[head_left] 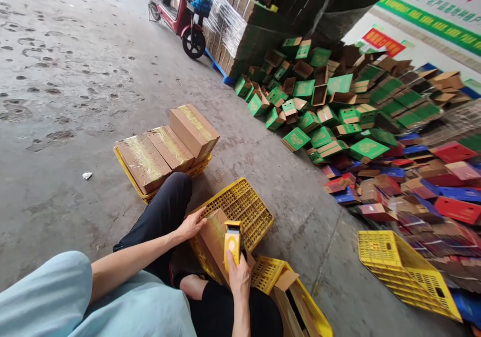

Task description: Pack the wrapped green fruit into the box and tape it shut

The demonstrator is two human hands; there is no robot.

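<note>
Both hands are at one long brown box, set on a yellow crate whose grid seems to serve as a raised support. At eleven o'clock from it, three taped boxes sit side by side on another crate, likely grouped to keep them together. The left hand is mostly open, fingers laid at the box's far left edge, probably to steady it. The right hand is closed around a yellow tape dispenser, held upright over the box, apparently for control. At four o'clock, a third crate holds more cardboard. The box looks plain, narrow and straight-sided, with shiny, yellowish tape along its top; its near end is partly hidden.
</note>
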